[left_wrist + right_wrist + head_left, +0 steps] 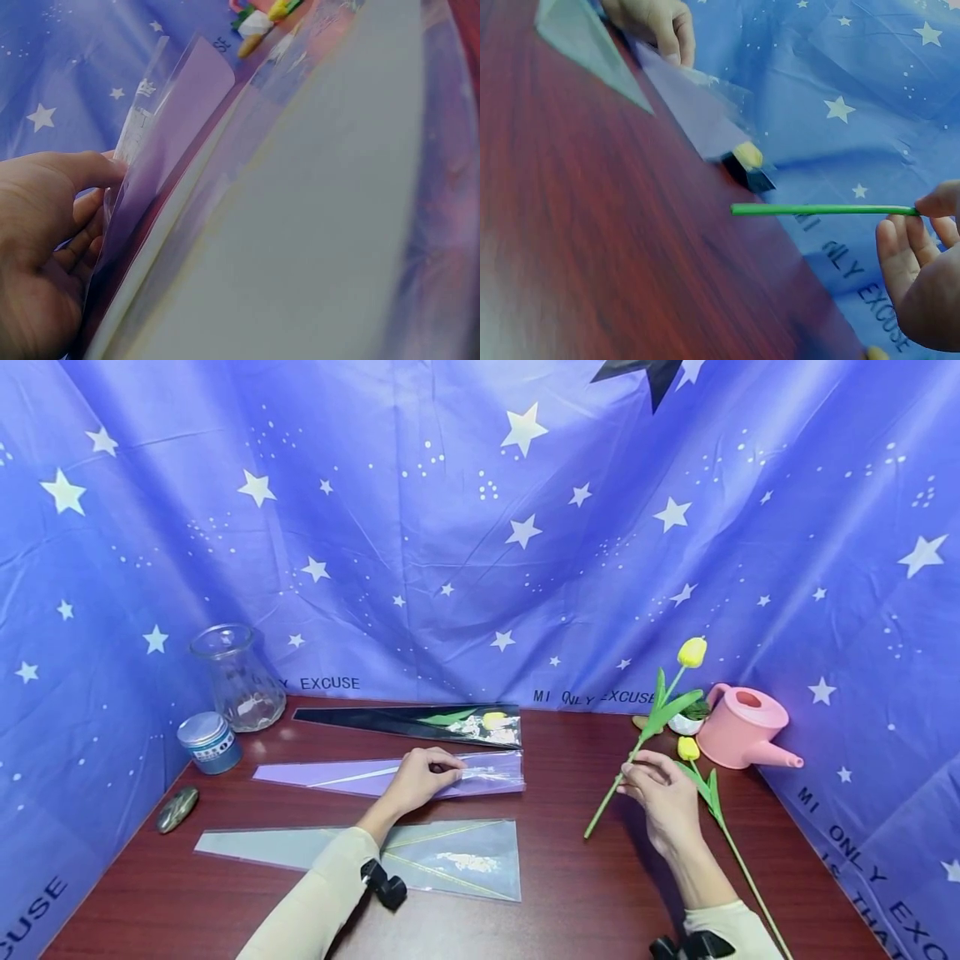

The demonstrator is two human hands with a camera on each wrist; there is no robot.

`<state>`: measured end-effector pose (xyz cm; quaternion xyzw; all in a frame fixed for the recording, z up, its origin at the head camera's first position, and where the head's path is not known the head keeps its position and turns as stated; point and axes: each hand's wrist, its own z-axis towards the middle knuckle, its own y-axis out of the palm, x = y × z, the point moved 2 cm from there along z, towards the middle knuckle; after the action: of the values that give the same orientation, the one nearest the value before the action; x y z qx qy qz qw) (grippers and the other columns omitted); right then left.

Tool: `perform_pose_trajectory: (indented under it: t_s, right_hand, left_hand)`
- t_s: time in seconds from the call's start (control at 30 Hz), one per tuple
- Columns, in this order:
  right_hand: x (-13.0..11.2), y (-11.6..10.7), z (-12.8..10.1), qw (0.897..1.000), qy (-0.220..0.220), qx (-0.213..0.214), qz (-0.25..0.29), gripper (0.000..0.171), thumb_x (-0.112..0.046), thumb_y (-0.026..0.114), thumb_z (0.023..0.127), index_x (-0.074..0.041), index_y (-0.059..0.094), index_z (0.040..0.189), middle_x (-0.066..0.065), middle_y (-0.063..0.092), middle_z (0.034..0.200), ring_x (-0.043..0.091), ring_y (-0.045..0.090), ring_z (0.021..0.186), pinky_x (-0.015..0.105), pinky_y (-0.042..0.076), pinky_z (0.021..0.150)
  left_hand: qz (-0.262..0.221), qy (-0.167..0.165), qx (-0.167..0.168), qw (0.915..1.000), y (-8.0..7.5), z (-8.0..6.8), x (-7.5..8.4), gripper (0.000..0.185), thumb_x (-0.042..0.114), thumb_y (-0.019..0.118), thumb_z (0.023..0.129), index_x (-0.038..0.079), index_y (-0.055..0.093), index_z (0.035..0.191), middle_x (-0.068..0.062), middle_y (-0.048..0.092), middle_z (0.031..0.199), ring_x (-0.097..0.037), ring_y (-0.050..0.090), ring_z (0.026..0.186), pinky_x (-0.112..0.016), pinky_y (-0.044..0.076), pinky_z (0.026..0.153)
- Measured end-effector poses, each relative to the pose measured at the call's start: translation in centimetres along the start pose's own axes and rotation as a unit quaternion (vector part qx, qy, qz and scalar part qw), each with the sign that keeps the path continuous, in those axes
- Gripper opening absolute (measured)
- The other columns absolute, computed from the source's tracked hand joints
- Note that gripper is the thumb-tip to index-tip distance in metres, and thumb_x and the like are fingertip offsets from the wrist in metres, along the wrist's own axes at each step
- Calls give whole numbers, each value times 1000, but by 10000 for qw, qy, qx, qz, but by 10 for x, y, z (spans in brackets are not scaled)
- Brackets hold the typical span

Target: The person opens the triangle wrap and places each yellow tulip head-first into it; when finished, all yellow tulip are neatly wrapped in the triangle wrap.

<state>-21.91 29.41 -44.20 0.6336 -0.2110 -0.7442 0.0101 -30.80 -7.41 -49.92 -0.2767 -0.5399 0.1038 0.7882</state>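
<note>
My left hand pinches the open end of a purple flower sleeve lying on the dark red table; in the left wrist view the fingers lift the clear film. My right hand holds a yellow artificial tulip by its green stem, tilted above the table. The right wrist view shows the stem pinched between thumb and fingers. A second yellow tulip lies on the table under my right hand.
A black sleeve with a tulip inside lies at the back, a clear grey sleeve at the front. A glass vase, a blue tin and a stone stand left. A pink watering can sits right.
</note>
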Motion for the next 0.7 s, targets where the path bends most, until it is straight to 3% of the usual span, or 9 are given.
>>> perform_pose_trajectory:
  t_s: [0.17, 0.33, 0.53, 0.7]
  right_hand:
    - [11, 17, 11, 9948, 323, 605, 758, 21, 15, 64, 92, -6, 64, 95, 3, 75, 75, 13, 74, 68, 32, 64, 70]
    - [23, 34, 17, 9848, 330, 1197, 1218, 19, 14, 65, 91, -4, 60, 94, 5, 75, 73, 16, 75, 67, 35, 64, 72]
    - [43, 53, 15, 9754, 142, 1691, 1405, 19, 14, 67, 91, -2, 59, 92, 5, 76, 74, 16, 75, 65, 34, 64, 70]
    - [61, 71, 7, 9762, 93, 1736, 1295, 16, 14, 66, 91, -1, 60, 92, 5, 76, 73, 16, 75, 65, 34, 64, 71]
  left_hand:
    - [-18, 5, 2, 10000, 0, 0, 1, 11, 18, 79, 91, 24, 84, 99, 3, 79, 105, -11, 71, 95, -23, 55, 82]
    - [-17, 11, 1, 10000, 0, 0, 0, 11, 18, 79, 92, 24, 84, 100, 4, 79, 105, -12, 71, 97, -23, 55, 83]
    - [-38, -3, 10, 10000, 0, -1, 1, 10, 19, 80, 91, 25, 84, 99, 4, 79, 104, -11, 71, 96, -23, 54, 82]
    - [-28, 0, 9, 10000, -1, 0, 1, 10, 20, 80, 91, 25, 84, 99, 5, 79, 104, -10, 70, 96, -23, 54, 82]
